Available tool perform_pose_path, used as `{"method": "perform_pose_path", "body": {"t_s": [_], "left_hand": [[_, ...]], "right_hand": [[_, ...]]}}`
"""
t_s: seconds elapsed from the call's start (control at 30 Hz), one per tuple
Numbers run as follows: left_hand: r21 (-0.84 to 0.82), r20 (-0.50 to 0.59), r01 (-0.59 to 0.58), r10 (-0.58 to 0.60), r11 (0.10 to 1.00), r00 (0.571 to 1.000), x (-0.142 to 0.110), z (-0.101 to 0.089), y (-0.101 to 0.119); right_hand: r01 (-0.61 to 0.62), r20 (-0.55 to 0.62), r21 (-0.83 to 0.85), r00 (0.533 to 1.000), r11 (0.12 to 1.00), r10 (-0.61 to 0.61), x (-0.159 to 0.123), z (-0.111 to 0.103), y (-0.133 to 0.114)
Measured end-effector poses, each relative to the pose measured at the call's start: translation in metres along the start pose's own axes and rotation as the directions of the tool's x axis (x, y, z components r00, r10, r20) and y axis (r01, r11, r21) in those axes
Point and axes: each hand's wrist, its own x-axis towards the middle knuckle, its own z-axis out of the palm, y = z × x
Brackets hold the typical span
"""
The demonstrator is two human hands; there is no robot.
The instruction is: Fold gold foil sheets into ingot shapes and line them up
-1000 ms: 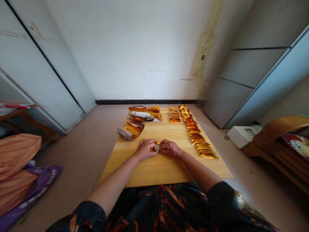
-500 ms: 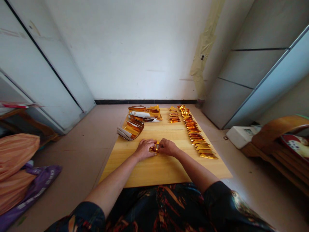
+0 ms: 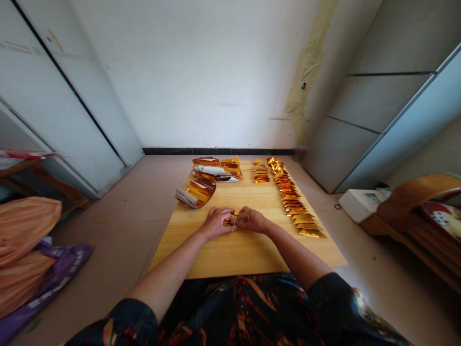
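My left hand (image 3: pixel 217 222) and my right hand (image 3: pixel 251 220) meet over the middle of a light wooden board (image 3: pixel 230 254), both pinching a small folded piece of gold foil paper (image 3: pixel 229 221). Most of that piece is hidden by my fingers. Beyond my right hand, a long row of folded gold foil pieces (image 3: pixel 291 202) runs along the board's right side. A shorter stack of folded foil (image 3: pixel 261 172) lies at the far end. Left of it are curved bundles of gold-and-silver foil sheets (image 3: pixel 198 193) and a looser pile (image 3: pixel 216 168).
The board rests on a tiled floor against a white wall with a black skirting strip (image 3: pixel 216 151). An orange bag (image 3: pixel 25 230) and a purple bag (image 3: pixel 61 274) lie at left. A white box (image 3: pixel 360 204) and a curved wooden chair (image 3: pixel 414 206) stand at right.
My hands stay together on the foil piece, with only slight shifts of the fingers around it. The stacks and the row on the board have not moved.
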Motion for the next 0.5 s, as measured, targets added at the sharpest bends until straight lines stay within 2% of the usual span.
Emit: {"method": "perform_pose_path", "body": {"t_s": [0.13,0.4,0.5], "left_hand": [[0.006,-0.012,-0.009,0.009,1.0,1.0,-0.0001,0.0,-0.0001],[0.003,-0.016,-0.015,0.015,1.0,1.0,0.0009,0.004,-0.0051],[0.004,-0.006,-0.004,0.004,1.0,1.0,0.001,0.0034,-0.0044]], "right_hand": [[0.076,0.042,0.047,0.996,0.996,-0.078,0.0011,-0.0016,0.0061],[0.085,0.066,0.058,0.994,0.995,-0.089,0.0035,-0.0069,0.0113],[0.057,0.05,0.017,0.997,0.998,-0.057,0.0038,-0.0084,0.0097]]}}
